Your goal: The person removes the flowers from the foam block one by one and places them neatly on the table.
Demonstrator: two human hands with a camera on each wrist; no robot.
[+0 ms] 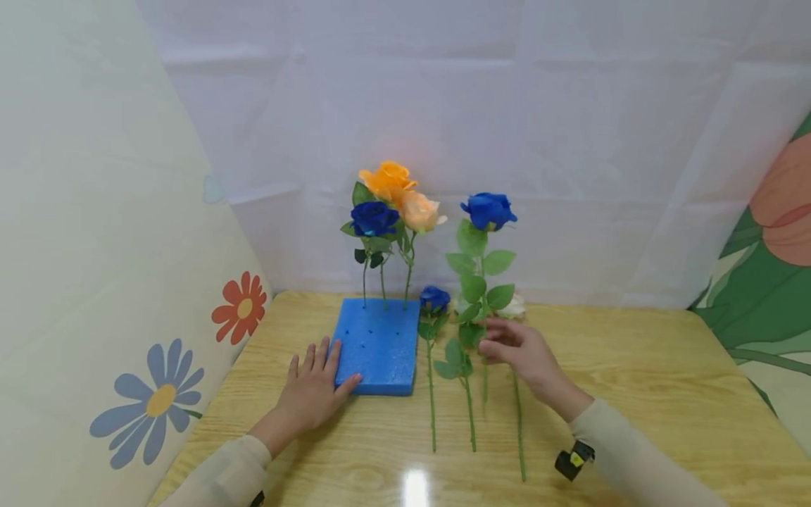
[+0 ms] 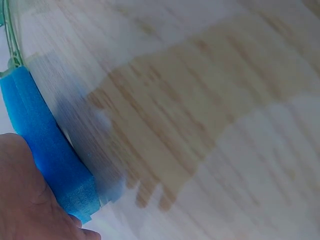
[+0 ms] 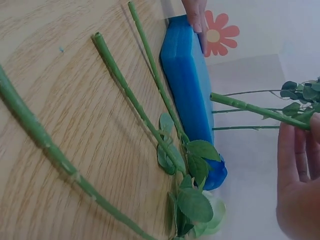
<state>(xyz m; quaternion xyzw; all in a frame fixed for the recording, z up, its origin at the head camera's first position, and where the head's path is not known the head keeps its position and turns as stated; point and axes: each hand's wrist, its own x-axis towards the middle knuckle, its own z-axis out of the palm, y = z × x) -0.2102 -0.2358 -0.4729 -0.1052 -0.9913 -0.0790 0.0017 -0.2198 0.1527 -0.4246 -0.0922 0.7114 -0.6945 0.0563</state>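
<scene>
My left hand (image 1: pixel 308 398) rests with spread, straight fingers on the left edge of a blue foam block (image 1: pixel 380 366). Three artificial roses stand upright near the block's far edge: an orange rose (image 1: pixel 388 181), a dark blue rose (image 1: pixel 374 218) and a peach rose (image 1: pixel 421 212). Several small holes dot the block's top. To its right, my right hand (image 1: pixel 529 359) pinches the stem of a blue rose (image 1: pixel 490 210), held upright above the table. In the right wrist view this rose's cut stem end (image 3: pixel 225 100) hangs free, apart from the foam.
Right of the block, another blue rose (image 1: pixel 434 299) lies on the wooden table (image 1: pixel 608 366), beside more stems (image 1: pixel 470 415) with pale blooms (image 1: pixel 514 306) partly hidden by leaves. A white cloth (image 1: pixel 602 141) hangs behind; flower-printed panels (image 1: pixel 158 282) stand at the sides.
</scene>
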